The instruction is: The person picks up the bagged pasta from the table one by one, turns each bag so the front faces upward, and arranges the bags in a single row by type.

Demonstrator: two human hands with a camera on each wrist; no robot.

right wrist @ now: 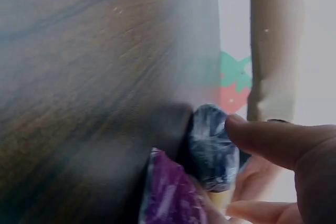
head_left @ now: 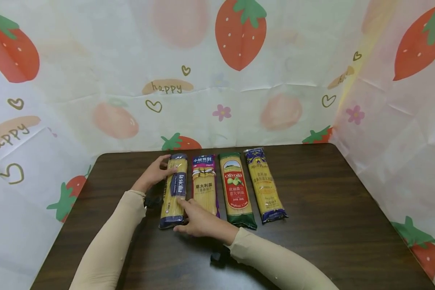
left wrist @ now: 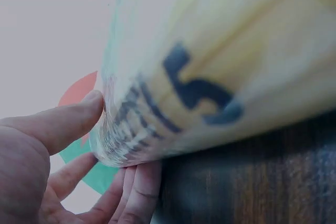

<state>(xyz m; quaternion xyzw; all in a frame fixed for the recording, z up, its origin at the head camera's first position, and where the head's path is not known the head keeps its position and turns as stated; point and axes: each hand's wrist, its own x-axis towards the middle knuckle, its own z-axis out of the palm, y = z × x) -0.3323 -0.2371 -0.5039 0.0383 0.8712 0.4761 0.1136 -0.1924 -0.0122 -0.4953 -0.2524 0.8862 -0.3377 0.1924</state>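
The blue-and-yellow spaghetti pack (head_left: 172,207) lies at the left end of a row on the table. My left hand (head_left: 154,173) holds its far left part; in the left wrist view the thumb is on one side of the clear wrapper and fingers are at the other. Near its front end, my right hand (head_left: 201,221) grips the right side, thumb by the dark blue end and fingers on the wrapper. Right beside it is a purple-edged spaghetti pack (head_left: 204,185), partly covered by the right hand. The right wrist view shows its purple end (right wrist: 173,192).
Further right lie a green-and-red spaghetti pack (head_left: 236,185) and a yellow spaghetti pack with blue ends (head_left: 265,187), slightly slanted. Everything rests on a dark wood table (head_left: 322,209). A strawberry-print cloth (head_left: 217,112) hangs behind and at both sides.
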